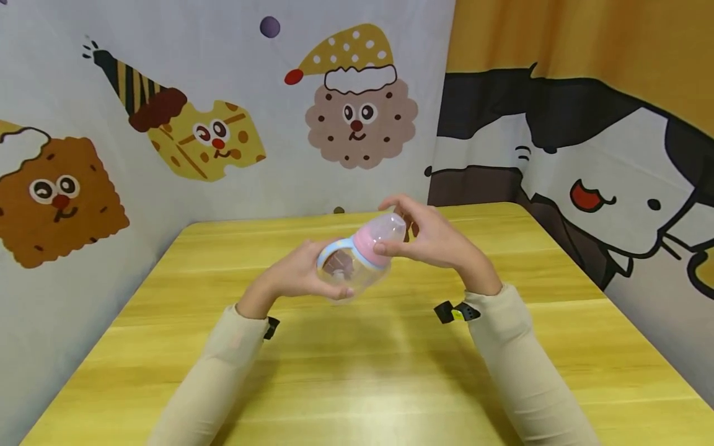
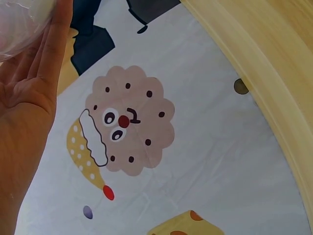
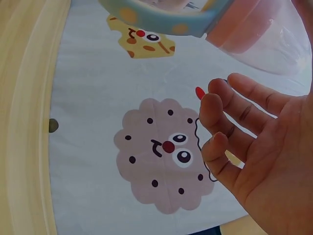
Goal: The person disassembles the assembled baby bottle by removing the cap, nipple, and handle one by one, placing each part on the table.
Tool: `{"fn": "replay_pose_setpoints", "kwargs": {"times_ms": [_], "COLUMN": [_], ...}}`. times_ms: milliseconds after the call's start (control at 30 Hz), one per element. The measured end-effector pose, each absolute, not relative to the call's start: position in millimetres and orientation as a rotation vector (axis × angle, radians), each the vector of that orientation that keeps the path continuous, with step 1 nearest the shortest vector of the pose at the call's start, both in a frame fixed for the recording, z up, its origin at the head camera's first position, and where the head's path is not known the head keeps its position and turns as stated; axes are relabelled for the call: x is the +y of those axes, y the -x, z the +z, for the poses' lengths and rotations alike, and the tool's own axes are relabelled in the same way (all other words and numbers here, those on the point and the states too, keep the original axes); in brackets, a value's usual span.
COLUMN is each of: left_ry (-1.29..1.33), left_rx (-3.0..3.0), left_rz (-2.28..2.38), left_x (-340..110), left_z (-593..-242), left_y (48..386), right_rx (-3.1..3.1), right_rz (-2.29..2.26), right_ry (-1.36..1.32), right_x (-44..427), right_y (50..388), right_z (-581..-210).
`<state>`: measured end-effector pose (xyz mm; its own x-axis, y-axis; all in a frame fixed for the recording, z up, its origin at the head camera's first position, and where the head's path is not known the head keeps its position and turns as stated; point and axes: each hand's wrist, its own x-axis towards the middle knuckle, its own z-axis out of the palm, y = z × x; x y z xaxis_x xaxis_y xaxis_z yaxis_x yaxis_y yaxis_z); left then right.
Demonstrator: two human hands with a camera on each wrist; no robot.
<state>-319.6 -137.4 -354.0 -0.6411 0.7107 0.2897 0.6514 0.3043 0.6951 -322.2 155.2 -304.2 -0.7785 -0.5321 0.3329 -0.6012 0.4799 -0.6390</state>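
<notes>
Baby bottle [image 1: 365, 277] is held tilted above the yellow wooden table [image 1: 334, 384]

Farthest to the left of the bottle there is a brown biscuit print [image 1: 64, 214] on the white cloth [image 1: 268, 192], and nearer to the bottle a cheese print [image 1: 214, 142]. Left and below the bottle comes the left sleeve [image 1: 217, 365], which is beige, with a black strap [image 1: 271, 328] at its cuff. The left hand [image 1: 298, 272] holds the bottle from its left side: the thumb lies at the front of the clear body and the other fingers go behind it. The blue handle [image 1: 341, 244] faces this hand, while the pink collar [image 1: 365, 244] and the clear cap [image 1: 392, 228] point up to the right. Behind the bottle, a round biscuit print [image 1: 362, 139] is visible. At the right of the bottle, the right hand [image 1: 432, 238] touches the collar end with its thumb; its other fingers are loosely bent and stand apart from the cap. Right and below the bottle is the right sleeve [image 1: 524, 365], and farthest right a black-and-white animal print [image 1: 608, 167]
</notes>
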Motion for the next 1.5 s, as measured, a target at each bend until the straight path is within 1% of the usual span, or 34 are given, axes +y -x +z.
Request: {"fn": "replay_pose_setpoints", "kwargs": {"times_ms": [233,367,567,867,1500], "left_ry": [-1.307,-1.323,-1.355,-1.327,-1.356], "left_rx": [2.467,2.469,2.476,2.451,2.397], "left_rz": [1.249,1.229,1.202,1.193,1.228], "left_x": [-135.7,-136.2,-135.9,-134.7,-136.9], "left_z": [-350.9,-350.4,-347.9,-346.4,-358.7], "left_y": [320.3,321.2,321.8,319.3,321.7], "right_rx": [-2.642,-2.618,-2.605,-2.557,-2.542], "right_rz": [1.238,1.32,1.299,1.285,1.366], "right_ry": [-1.019,-1.085,-1.171,-1.258,-1.341], "right_x": [156.2,155.8,155.4,160.2,159.0], "right_y": [321.9,323.2,325.0,324.0,327.0], "right_z": [-303.7,-304.6,-302.3,-302.3,-311.9]}}
